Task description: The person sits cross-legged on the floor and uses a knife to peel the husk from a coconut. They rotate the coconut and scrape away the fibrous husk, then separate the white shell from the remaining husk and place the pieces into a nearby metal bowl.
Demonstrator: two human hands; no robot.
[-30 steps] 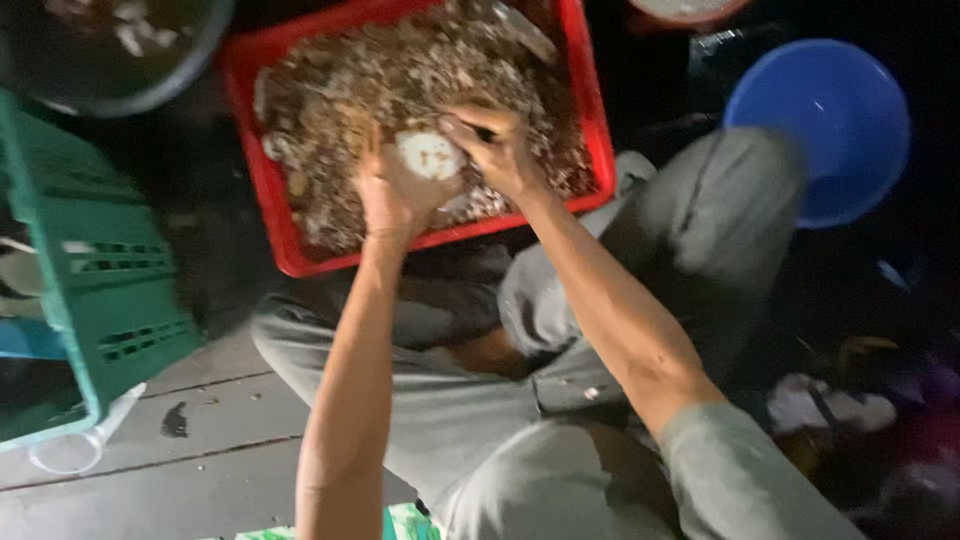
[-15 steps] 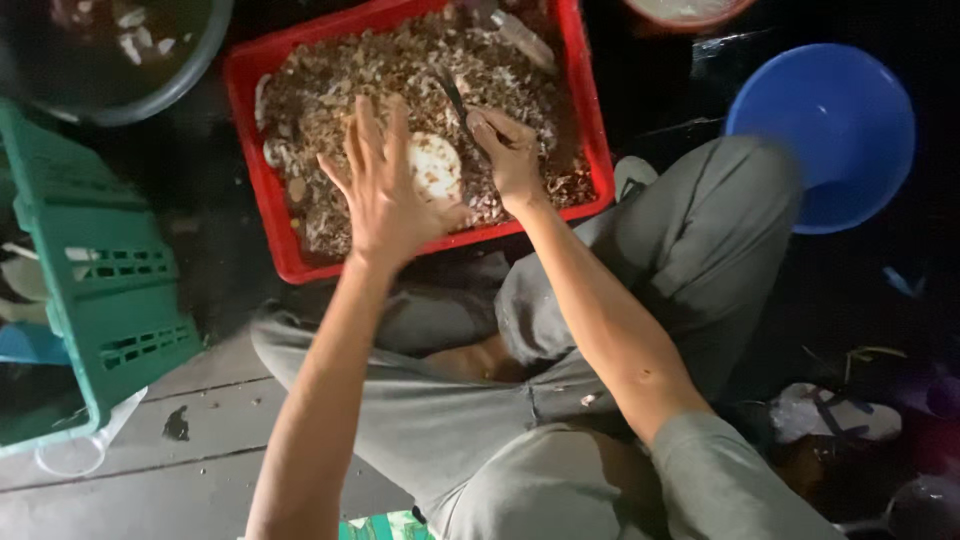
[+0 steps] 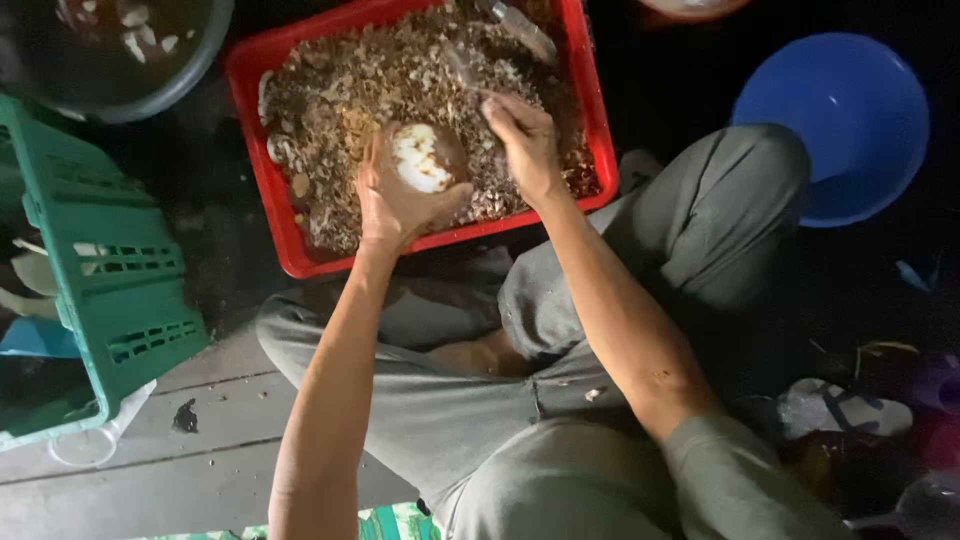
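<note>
My left hand (image 3: 392, 205) cups a round brown shell piece with white flesh (image 3: 424, 158) over the near side of a red plastic crate (image 3: 270, 195). The crate is full of brown and white peelings and scraps. My right hand (image 3: 525, 145) is closed around a thin metal tool (image 3: 462, 72) whose tip points up and left, just right of the shell piece. Both forearms reach forward from my lap, and my grey trousers (image 3: 640, 300) fill the lower middle.
A green slatted crate (image 3: 110, 270) stands at the left. A dark round basin (image 3: 130, 60) with pale pieces sits at top left. A blue plastic bowl (image 3: 835, 120) lies at the right beyond my knee. Grey floorboards show at bottom left.
My left hand had its fingers spread over the scraps half a second ago; now it cups the shell piece with the white side up. My right hand has shifted right, holding the tool.
</note>
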